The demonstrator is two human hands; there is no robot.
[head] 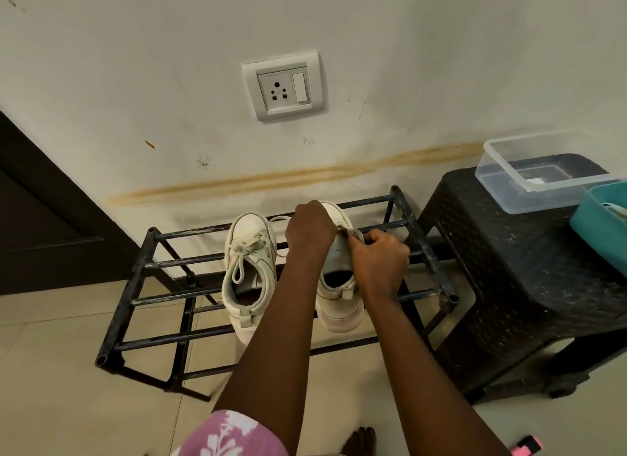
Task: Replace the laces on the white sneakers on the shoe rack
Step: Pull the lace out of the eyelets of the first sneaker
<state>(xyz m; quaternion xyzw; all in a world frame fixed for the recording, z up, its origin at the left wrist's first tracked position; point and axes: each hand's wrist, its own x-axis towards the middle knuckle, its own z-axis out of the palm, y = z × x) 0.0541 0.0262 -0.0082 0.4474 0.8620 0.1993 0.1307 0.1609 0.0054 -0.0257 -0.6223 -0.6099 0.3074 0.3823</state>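
The task looks barely begun: on the shoe rack (142, 262) the left hand (310, 231) grips one white sneaker (339, 306), the right hand (380, 262) pinches its lace (346, 231), and the other sneaker (247, 252), just left of both hands, is still laced.

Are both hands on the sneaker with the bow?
No: the left hand and right hand pinch the lace of the other sneaker; the bow-tied sneaker sits untouched.
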